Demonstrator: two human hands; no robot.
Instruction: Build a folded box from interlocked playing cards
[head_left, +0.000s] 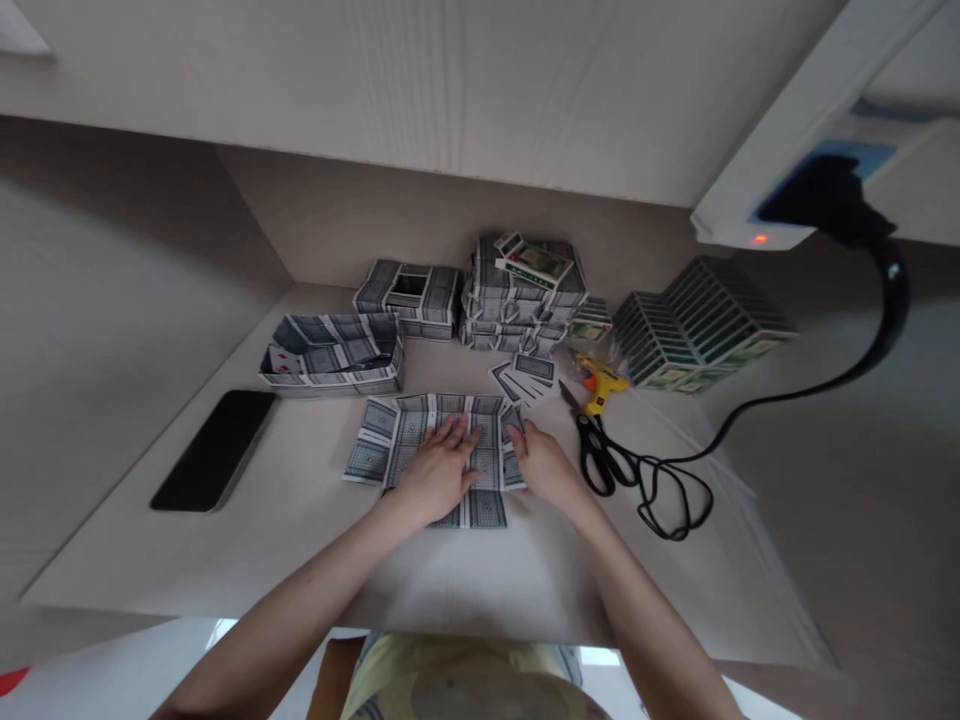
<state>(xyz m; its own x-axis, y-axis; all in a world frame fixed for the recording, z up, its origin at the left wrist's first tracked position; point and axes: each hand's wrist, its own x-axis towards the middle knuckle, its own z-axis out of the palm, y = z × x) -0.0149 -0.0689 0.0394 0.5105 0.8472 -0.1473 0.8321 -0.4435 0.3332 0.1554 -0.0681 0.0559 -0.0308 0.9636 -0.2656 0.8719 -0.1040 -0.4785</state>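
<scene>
A panel of joined playing cards (409,438), grey patterned backs up, lies on the table in front of me. Card flaps stick out at its left and front, and its back edge stands up a little. My left hand (436,472) rests flat on the middle of the panel with its fingers spread. At the right side, my right hand (543,464) pinches the edge of a raised card flap (511,468) between thumb and fingers. Behind the panel lie several loose playing cards (534,370), fanned out.
Black-handled scissors (598,455) and a yellow glue gun (602,385) lie to the right, with a looped black cord (675,500). A phone (214,450) lies left. Behind stand an open card box (337,375), stacked card boxes (521,300) and card packs (694,325). A shelf (375,90) overhangs.
</scene>
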